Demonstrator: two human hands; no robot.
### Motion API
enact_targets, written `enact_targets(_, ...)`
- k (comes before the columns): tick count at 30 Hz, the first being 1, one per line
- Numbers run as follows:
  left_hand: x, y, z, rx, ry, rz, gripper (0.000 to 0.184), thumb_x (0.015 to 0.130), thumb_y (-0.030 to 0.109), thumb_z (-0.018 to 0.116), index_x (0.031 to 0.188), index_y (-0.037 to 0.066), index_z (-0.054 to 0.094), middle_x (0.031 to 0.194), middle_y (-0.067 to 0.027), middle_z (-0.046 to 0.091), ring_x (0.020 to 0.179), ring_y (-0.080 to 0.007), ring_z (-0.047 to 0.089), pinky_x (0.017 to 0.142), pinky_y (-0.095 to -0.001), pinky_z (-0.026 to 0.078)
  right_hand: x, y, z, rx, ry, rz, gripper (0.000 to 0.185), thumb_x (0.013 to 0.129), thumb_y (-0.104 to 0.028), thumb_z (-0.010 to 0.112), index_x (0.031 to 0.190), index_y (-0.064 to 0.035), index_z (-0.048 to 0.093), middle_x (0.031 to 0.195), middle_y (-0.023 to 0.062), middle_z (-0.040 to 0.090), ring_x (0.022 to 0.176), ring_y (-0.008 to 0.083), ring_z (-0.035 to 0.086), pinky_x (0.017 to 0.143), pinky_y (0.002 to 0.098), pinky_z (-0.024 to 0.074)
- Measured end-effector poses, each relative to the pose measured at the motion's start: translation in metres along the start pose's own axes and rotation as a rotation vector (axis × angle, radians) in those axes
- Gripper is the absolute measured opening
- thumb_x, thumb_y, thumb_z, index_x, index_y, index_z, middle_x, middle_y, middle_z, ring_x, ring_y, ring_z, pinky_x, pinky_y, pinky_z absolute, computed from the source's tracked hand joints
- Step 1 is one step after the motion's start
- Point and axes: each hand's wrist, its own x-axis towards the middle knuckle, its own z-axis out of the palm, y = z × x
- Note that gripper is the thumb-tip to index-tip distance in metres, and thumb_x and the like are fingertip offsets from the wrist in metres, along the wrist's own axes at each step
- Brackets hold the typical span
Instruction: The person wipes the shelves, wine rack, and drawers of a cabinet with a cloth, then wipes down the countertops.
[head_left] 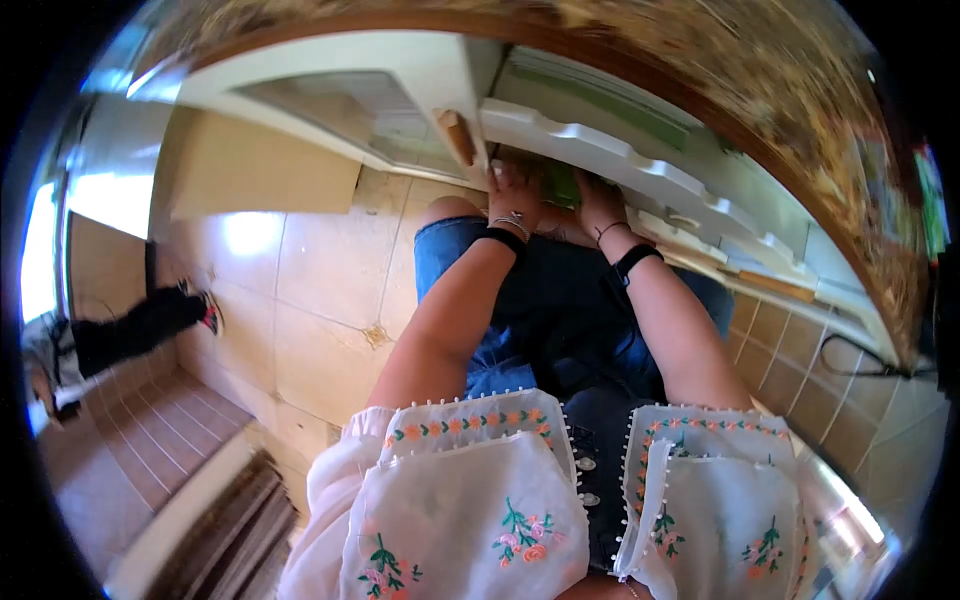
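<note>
In the head view, the left hand (515,190) and right hand (599,208) reach beneath a scalloped panel (650,180), either side of a green thing (561,187). Their fingers are partly hidden; I cannot tell how open they are or whether they grip it. The door (432,85) stands beside the left hand.

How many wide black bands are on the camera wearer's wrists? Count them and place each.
2: one black band near the left hand, another black band near the right hand; both show plainly.
</note>
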Motion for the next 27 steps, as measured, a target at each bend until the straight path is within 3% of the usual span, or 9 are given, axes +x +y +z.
enact_targets(3,0.009,-0.002,0.024,-0.037,0.207,0.032,0.041,0.083,0.025,0.046,0.123,0.014,0.048,0.132,-0.0122,0.039,0.123,-0.0352,0.031,0.101,-0.051,0.025,-0.016,0.002,-0.007,0.051,0.15,-0.031,0.044,0.084,-0.009,0.042,0.127,-0.0126,0.043,0.126,0.0141,0.048,0.118,0.0322,0.042,0.099,0.0382,0.0343)
enact_targets(6,0.009,0.004,0.017,-0.273,0.028,-0.038,0.037,0.082,0.022,0.048,0.117,0.009,0.052,0.128,-0.0144,0.043,0.119,-0.0364,0.036,0.094,-0.0456,0.036,-0.03,0.016,-0.01,0.077,0.257,-0.07,0.04,0.085,-0.012,0.039,0.124,-0.012,0.046,0.124,0.0138,0.051,0.115,0.0315,0.045,0.096,0.0381,0.0376)
enact_targets(10,0.009,0.028,0.009,-0.335,-0.065,0.035,0.029,0.078,0.01,0.047,0.103,0.004,0.06,0.118,-0.0182,0.049,0.107,-0.0346,0.047,0.094,-0.0429,0.037,-0.042,0.06,-0.007,0.05,0.281,-0.082,0.033,0.082,-0.01,0.042,0.111,-0.0108,0.056,0.116,0.012,0.055,0.109,0.0303,0.05,0.091,0.04,0.0419)
enact_targets(13,-0.003,0.079,-0.029,-0.54,-0.011,0.06,0.028,0.078,0.011,0.047,0.101,0.004,0.061,0.113,-0.0177,0.053,0.108,-0.0334,0.047,0.094,-0.0434,0.036,-0.059,0.078,-0.025,-0.044,0.223,-0.095,0.032,0.081,-0.009,0.043,0.109,-0.0105,0.058,0.116,0.0108,0.056,0.11,0.0287,0.05,0.092,0.0384,0.0413)
enact_targets(15,0.013,0.098,0.036,-0.311,0.072,0.167,0.026,0.078,0.012,0.047,0.098,0.003,0.062,0.118,-0.016,0.052,0.109,-0.0337,0.046,0.096,-0.0432,0.035,-0.073,0.091,-0.026,-0.087,0.302,-0.109,0.031,0.081,-0.01,0.043,0.108,-0.0112,0.059,0.115,0.0107,0.057,0.111,0.0277,0.049,0.093,0.0369,0.0403)
enact_targets(17,0.008,0.119,0.008,-0.347,-0.205,0.232,0.028,0.08,0.014,0.046,0.102,0.005,0.061,0.12,-0.0162,0.051,0.109,-0.0346,0.046,0.099,-0.0415,0.033,-0.091,0.106,-0.036,-0.045,0.331,0.012,0.03,0.082,-0.012,0.043,0.107,-0.0111,0.059,0.107,0.012,0.06,0.103,0.0304,0.054,0.09,0.0385,0.0423)
enact_targets(19,-0.002,0.142,0.0,-0.35,-0.208,0.356,0.037,0.082,0.015,0.044,0.116,0.01,0.055,0.127,-0.0137,0.047,0.116,-0.0307,0.043,0.099,-0.0426,0.033,-0.11,0.123,-0.053,-0.055,0.227,0.214,0.03,0.081,-0.012,0.045,0.108,-0.0125,0.059,0.101,0.0138,0.062,0.094,0.03,0.058,0.08,0.0403,0.0469)
enact_targets(23,-0.02,0.167,-0.007,-0.247,-0.083,0.32,0.043,0.084,0.017,0.042,0.127,0.015,0.047,0.141,-0.0075,0.031,0.128,-0.0244,0.028,0.106,-0.048,0.019,-0.129,0.141,-0.06,-0.082,0.145,0.243,0.045,0.073,-0.009,0.055,0.118,-0.0164,0.053,0.104,0.0134,0.061,0.093,0.0317,0.058,0.079,0.0406,0.0471)
enact_targets(27,-0.02,0.152,0.014,-0.063,0.043,0.35,0.049,0.086,0.019,0.04,0.135,0.016,0.036,0.142,-0.006,0.03,0.13,-0.0238,0.026,0.107,-0.0479,0.016,-0.12,0.12,-0.057,0.028,0.152,0.21,0.057,0.075,-0.008,0.053,0.13,-0.016,0.04,0.118,0.0148,0.053,0.104,0.0326,0.052,0.087,0.04,0.0436)
